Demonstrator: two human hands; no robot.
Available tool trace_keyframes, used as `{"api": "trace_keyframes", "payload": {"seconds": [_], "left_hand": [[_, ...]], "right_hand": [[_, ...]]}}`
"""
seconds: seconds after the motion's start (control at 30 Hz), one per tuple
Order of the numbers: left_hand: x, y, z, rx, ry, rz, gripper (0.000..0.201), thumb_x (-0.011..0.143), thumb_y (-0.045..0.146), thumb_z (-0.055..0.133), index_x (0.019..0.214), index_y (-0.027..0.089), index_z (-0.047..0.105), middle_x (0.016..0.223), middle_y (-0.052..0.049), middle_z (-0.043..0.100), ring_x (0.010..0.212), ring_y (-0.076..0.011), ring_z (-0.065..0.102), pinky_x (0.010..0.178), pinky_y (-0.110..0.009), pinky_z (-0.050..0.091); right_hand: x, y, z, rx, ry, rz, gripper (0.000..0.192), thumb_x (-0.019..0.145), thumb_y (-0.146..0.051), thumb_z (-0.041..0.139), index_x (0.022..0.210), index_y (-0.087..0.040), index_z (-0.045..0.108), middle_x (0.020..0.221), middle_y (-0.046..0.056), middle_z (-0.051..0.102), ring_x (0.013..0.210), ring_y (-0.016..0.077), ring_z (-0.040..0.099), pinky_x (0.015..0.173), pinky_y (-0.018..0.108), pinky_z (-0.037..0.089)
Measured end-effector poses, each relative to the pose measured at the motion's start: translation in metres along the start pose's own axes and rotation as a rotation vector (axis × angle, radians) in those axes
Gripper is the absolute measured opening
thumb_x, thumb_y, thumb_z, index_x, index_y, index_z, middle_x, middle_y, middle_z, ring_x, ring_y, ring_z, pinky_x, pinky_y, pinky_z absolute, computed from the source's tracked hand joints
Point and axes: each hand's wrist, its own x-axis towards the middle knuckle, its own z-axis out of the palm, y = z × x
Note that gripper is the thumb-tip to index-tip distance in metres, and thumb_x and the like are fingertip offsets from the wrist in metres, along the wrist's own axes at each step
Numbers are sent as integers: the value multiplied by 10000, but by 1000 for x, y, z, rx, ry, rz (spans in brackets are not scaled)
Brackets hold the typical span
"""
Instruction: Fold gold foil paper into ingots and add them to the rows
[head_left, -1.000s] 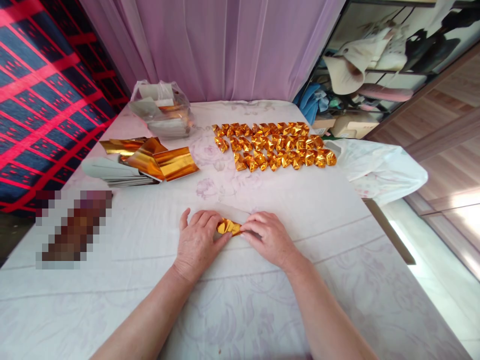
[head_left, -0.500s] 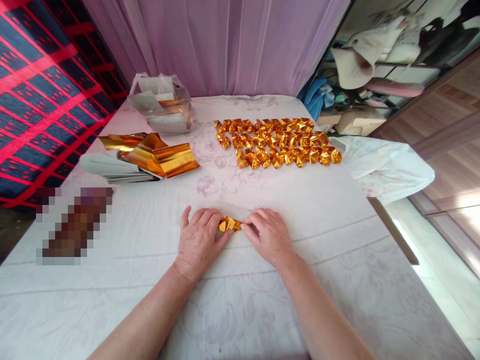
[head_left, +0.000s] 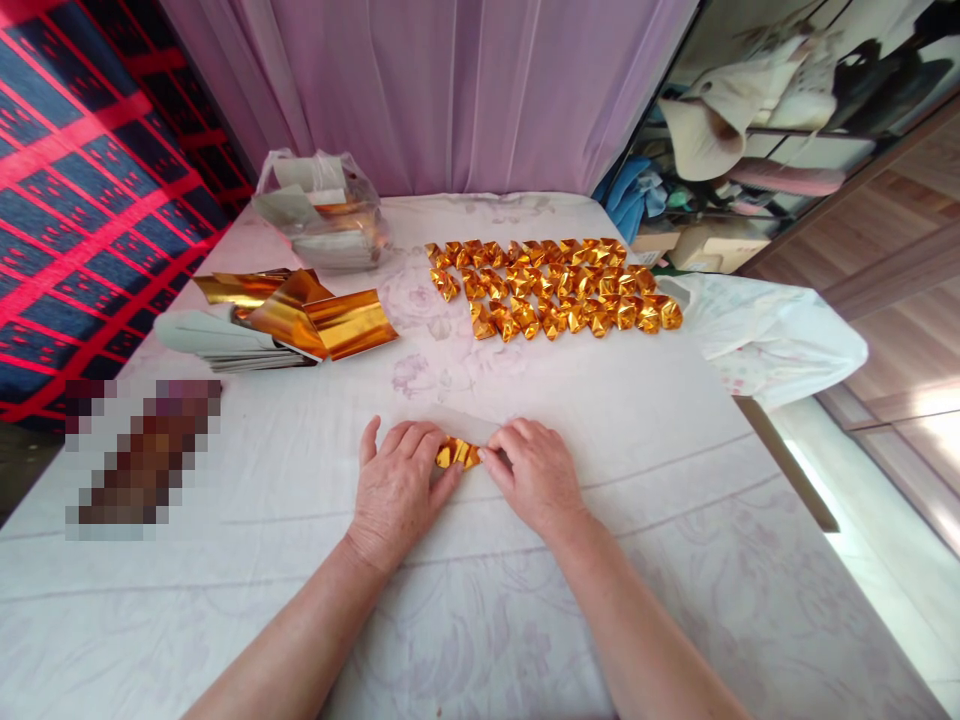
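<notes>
A small folded piece of gold foil paper (head_left: 458, 454) lies on the table cloth between my two hands. My left hand (head_left: 401, 475) grips its left end, thumb at the near side and fingers over the far side. At its right end, my right hand (head_left: 534, 465) pinches the tip between thumb and fingers. Parts of the paper are hidden under the fingers. Farther back, several folded gold paper ingots (head_left: 555, 285) stand in three rows.
Loose gold foil sheets (head_left: 352, 322) lie on a grey-backed stack (head_left: 225, 340) at the left. Behind them is a clear plastic bag (head_left: 322, 210) of more sheets. A white plastic bag (head_left: 787, 330) hangs at the table's right edge. A pixelated patch covers something at left.
Both hands keep their hold on the foil paper, with barely any finger movement. The whole view has shifted very slightly.
</notes>
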Motion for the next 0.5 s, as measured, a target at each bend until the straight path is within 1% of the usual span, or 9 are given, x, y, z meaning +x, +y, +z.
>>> {"api": "trace_keyframes", "payload": {"seconds": [0.13,0.33,0.5], "left_hand": [[0,3,0,17,9,10,259,890,446,629,989,207,647,1027,-75,710,1014,-285,632,1131,-566,199],[1,6,1,37,13,-6,228,889,428,632,939,206,633,993,-67,704,988,-275,629,1130,-556,198],[3,8,1,41,11,-15,278,898,478,607,934,203,632,979,-66,702,980,-277,624,1116,-558,217]], "right_hand": [[1,-2,0,-2,4,17,156,889,-265,647,750,-214,598,778,24,616,777,198,571,678,322,337],[1,-3,1,-19,34,21,162,878,-262,651,733,-214,597,752,21,608,752,193,564,667,321,327],[1,-3,1,-13,20,29,159,882,-266,646,740,-210,602,764,17,612,766,185,560,676,313,314]]}}
